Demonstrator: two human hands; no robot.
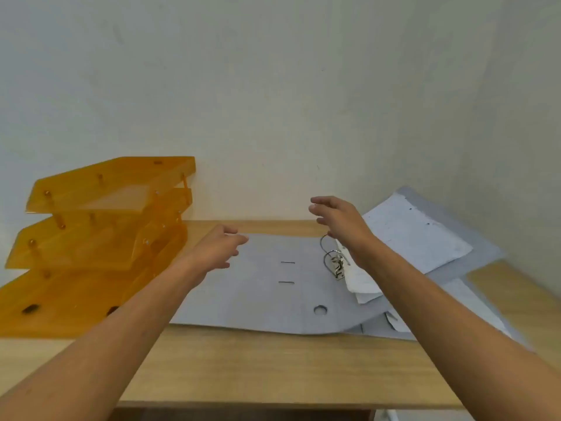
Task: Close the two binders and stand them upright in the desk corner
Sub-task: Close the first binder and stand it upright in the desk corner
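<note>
Two grey lever-arch binders lie open on the wooden desk. The nearer binder lies flat with its inside cover up, its metal rings standing at its right side and white pages beside them. The second binder lies under and behind it towards the right wall, with white sheets on top. My left hand hovers open over the near binder's left cover, near its far edge. Above the rings, my right hand is open with fingers spread, touching nothing that I can see.
An orange see-through three-tier letter tray stands at the left of the desk against the back wall. The back wall and the right wall meet behind the binders. The desk has its front edge near me.
</note>
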